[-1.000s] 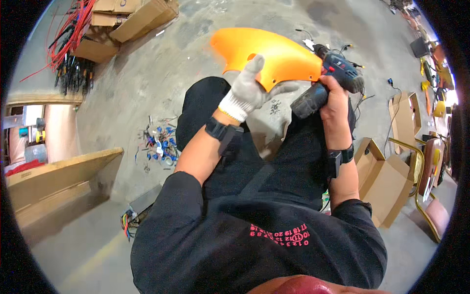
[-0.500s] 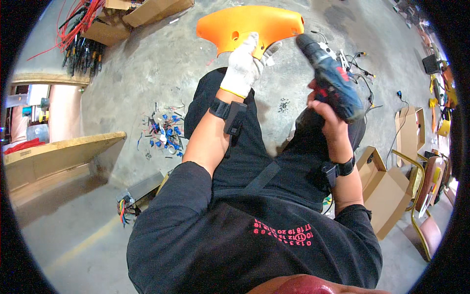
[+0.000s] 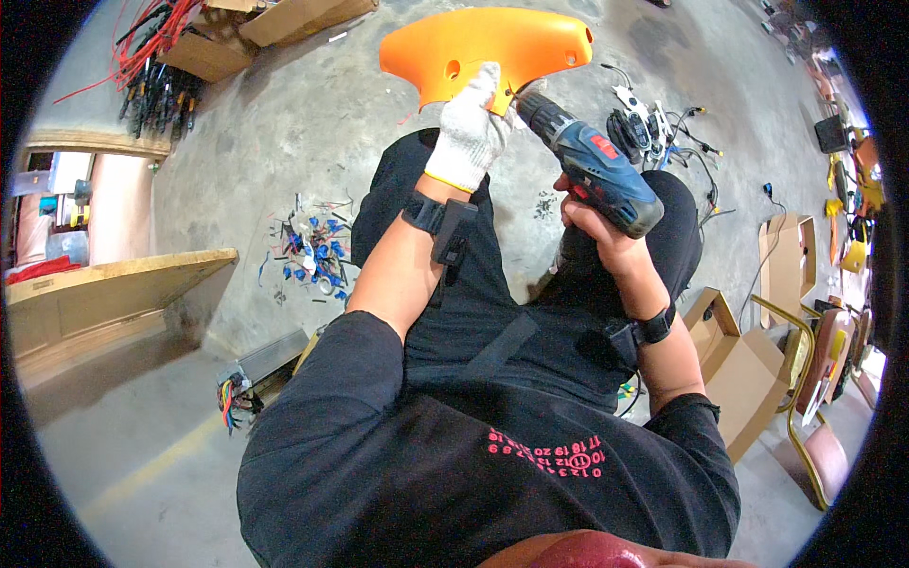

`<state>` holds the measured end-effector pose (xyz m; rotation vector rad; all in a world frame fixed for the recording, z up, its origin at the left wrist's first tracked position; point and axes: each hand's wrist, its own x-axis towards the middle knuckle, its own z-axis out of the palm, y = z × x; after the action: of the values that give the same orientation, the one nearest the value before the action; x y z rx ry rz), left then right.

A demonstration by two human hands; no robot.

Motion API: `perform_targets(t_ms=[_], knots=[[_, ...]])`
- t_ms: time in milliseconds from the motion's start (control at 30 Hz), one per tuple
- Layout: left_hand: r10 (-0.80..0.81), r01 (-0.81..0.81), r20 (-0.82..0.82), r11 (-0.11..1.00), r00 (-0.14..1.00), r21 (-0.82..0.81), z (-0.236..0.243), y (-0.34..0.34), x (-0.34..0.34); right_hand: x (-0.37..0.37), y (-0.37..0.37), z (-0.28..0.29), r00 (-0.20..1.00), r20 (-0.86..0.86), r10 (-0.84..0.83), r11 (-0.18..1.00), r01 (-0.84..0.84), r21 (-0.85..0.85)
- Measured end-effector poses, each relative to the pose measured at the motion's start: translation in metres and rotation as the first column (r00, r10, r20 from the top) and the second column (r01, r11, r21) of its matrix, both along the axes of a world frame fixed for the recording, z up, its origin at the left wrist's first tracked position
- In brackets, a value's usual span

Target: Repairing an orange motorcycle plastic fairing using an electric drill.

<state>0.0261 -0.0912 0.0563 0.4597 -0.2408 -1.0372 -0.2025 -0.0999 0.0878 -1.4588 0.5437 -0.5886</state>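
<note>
An orange curved plastic shell (image 3: 492,43) extends in front of my knees. My left hand (image 3: 471,133), in a white knit glove, is closed on its near middle edge. A blue and black cordless drill (image 3: 597,161) is gripped in my bare right hand (image 3: 598,222). The drill's chuck points up and left, and its tip is at the shell's near edge, beside a small dark hole or screw. Whether the bit touches the shell I cannot tell. The fingertips of my left hand are partly hidden by the shell.
Blue and dark scraps (image 3: 320,254) litter the concrete floor at the left. Right of the drill lie a white bracket with black cables (image 3: 653,123). Cardboard boxes (image 3: 748,379) and a gold-framed chair (image 3: 812,426) stand at the right. A wooden board (image 3: 123,275) juts in from the left.
My right hand has brought the drill left, so its chuck now meets the shell's near edge beside my gloved hand. The left hand and shell have barely moved.
</note>
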Motion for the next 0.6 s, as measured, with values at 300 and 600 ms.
perform_targets(t_ms=[300, 600], knots=[[-0.038, 0.038, -0.023, 0.999, 0.999, -0.006, -0.014, -0.005, 0.003, 0.002, 0.004, 0.001, 0.998, -0.062, -0.027, 0.999, 0.024, -0.04], [-0.015, 0.013, 0.074, 0.999, 0.997, 0.032, -0.011, -0.001, -0.005, -0.002, 0.0, 0.005, 0.991, -0.134, -0.013, 0.999, 0.008, -0.034]])
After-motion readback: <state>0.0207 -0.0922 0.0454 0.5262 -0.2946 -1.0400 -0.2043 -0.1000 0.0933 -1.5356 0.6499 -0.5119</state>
